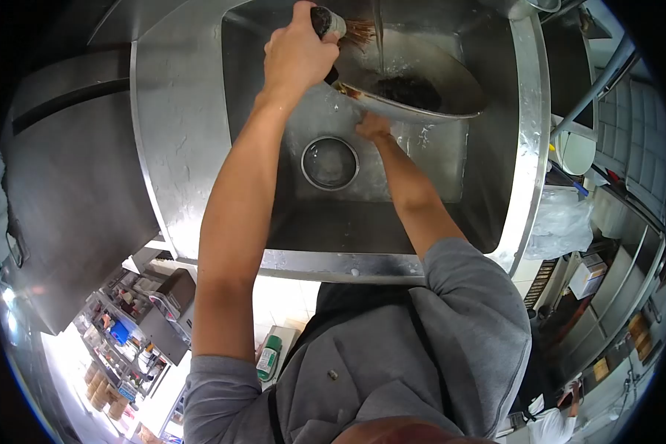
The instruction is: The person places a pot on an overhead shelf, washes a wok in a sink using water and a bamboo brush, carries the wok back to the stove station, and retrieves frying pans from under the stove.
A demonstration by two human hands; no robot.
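My left hand [297, 55] is closed around a stiff-bristled brush [334, 27] with a dark handle, its brown bristles pointing right over the sink. Just below that hand a short black piece [332, 75] meets the left rim of a large metal wok [451, 78], and looks like its handle. Tilted in the upper part of the sink, the wok has a dark patch inside, and a thin stream of water [379, 44] falls into it. Under the wok's near rim is my right hand [374, 126]. Its fingers are partly hidden, so its grip cannot be made out.
The steel sink [488, 170] has a round drain [330, 163] near its middle left. A metal counter [176, 133] borders it on the left. Behind me stand a green bottle [269, 358] and shelves with kitchen goods. Another person [555, 423] is at the lower right.
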